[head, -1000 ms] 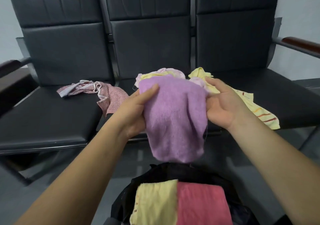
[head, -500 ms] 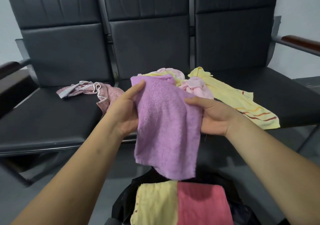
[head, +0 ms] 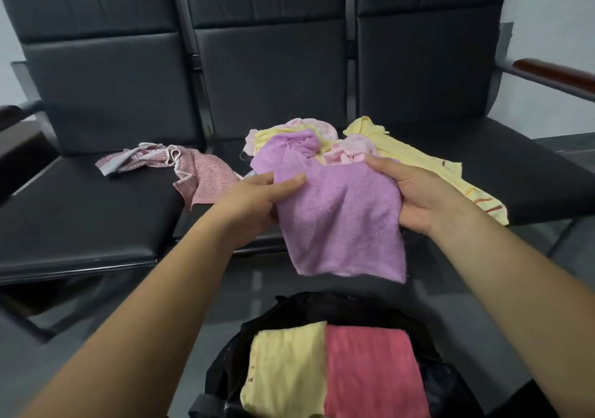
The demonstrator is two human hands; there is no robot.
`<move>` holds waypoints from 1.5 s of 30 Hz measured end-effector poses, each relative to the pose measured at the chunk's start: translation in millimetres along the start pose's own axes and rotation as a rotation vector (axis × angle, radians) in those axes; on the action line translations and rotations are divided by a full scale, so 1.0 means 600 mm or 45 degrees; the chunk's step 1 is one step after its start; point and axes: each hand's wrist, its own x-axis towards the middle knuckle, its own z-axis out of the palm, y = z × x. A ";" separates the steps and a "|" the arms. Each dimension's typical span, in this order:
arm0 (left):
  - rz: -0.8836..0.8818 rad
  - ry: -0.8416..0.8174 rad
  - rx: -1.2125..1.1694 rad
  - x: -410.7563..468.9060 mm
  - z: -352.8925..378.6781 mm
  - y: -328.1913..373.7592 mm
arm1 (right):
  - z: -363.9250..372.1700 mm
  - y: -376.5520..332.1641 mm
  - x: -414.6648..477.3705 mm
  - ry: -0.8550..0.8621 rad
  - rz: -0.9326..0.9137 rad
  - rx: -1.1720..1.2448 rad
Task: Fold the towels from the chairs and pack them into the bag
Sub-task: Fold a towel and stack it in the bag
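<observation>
I hold a purple towel (head: 341, 218) in front of me, over the front edge of the middle seat. My left hand (head: 254, 201) grips its left side with the thumb on top, and my right hand (head: 415, 195) grips its right side. The towel's upper part is bunched and its lower edge hangs loose above the open black bag (head: 289, 314). Inside the bag lie a folded yellow towel (head: 283, 375) and a folded red towel (head: 370, 372), side by side.
On the black chairs (head: 83, 211) lie unfolded towels: a pink patterned one (head: 196, 172) on the left seat, a pale pink and yellow heap (head: 309, 127) behind the purple towel, and a yellow striped one (head: 418, 160) at right. A wooden armrest (head: 553, 73) juts out far right.
The purple towel has dropped lower and bunched at its top. Both hands have shifted their hold and moved down and further apart along its sides.
</observation>
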 end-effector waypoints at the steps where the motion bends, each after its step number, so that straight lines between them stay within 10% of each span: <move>1: -0.030 -0.066 0.041 0.000 0.005 -0.007 | -0.001 -0.001 -0.006 -0.018 0.005 0.044; 14: 0.002 0.074 -0.144 -0.008 0.021 -0.039 | -0.076 0.008 -0.049 -0.106 0.036 -0.315; 24: 0.082 0.053 -0.164 -0.022 0.029 -0.061 | -0.073 0.029 -0.071 -0.254 0.126 0.051; 34: 0.315 0.174 0.128 -0.022 0.012 -0.088 | -0.101 0.063 -0.042 0.252 -0.327 -0.436; 45: 0.401 0.179 -0.022 -0.008 0.030 -0.129 | -0.115 0.102 -0.047 0.104 -0.351 -0.313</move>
